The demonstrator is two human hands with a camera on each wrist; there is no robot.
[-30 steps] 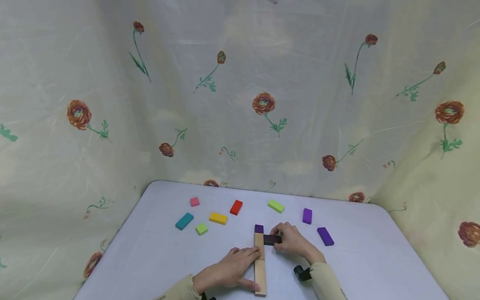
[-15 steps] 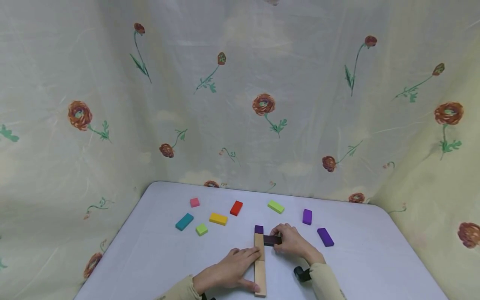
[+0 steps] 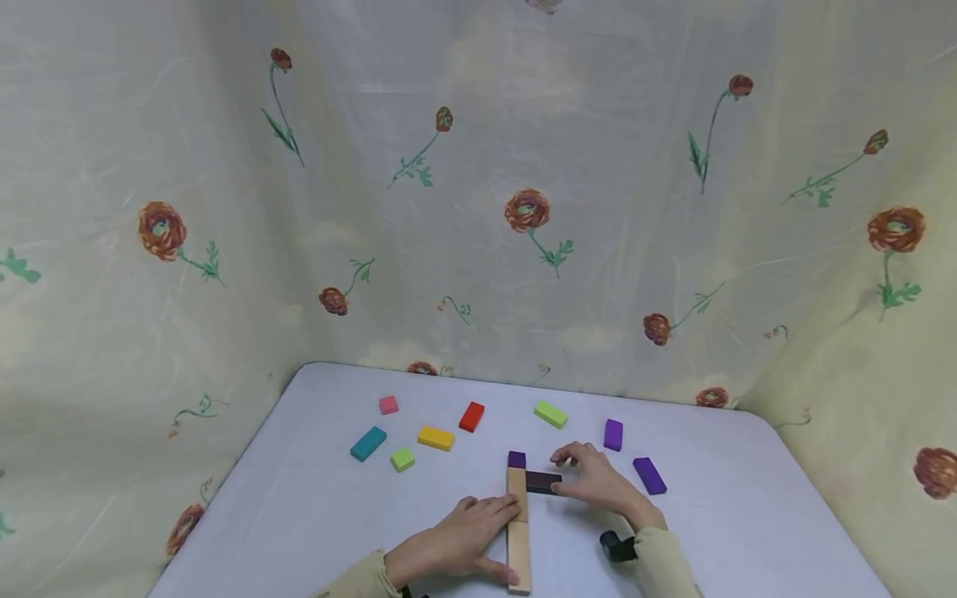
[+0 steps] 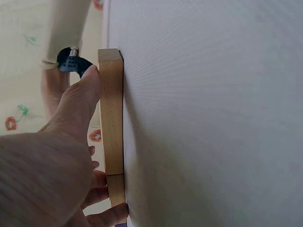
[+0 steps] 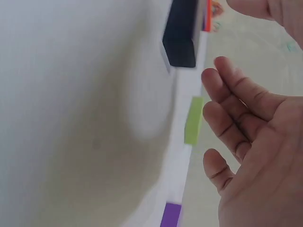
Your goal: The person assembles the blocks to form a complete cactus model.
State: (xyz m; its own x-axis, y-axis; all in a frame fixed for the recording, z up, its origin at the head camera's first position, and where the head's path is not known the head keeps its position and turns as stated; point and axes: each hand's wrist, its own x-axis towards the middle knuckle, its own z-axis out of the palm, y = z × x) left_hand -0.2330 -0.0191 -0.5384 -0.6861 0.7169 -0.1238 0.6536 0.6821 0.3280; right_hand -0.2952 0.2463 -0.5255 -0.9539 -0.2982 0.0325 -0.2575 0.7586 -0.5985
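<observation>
Two plain wooden blocks lie end to end, the far one [image 3: 516,482] and the near one [image 3: 519,558], with a small dark purple block [image 3: 517,458] at the far end. My left hand [image 3: 462,538] rests over them from the left, thumb on the near block and fingertips on the far one. A dark, nearly black block [image 3: 540,482] lies crosswise, its left end right at the far wooden block's side. Over its right end is my right hand [image 3: 598,482], fingers raised and spread from the thumb; the right wrist view shows a gap between fingers and dark block [image 5: 182,38].
Beyond the hands on the white table [image 3: 329,515] lie teal [image 3: 368,443], yellow [image 3: 436,438], red [image 3: 472,417] and pink [image 3: 389,404] blocks. Two lime green ones [image 3: 550,414] and two purple ones [image 3: 650,475] are there too. A flowered curtain [image 3: 478,249] surrounds the table.
My right hand has let go of the dark block and drawn slightly right, its fingers lifting away. The dark block stays in place, and my left hand has not moved.
</observation>
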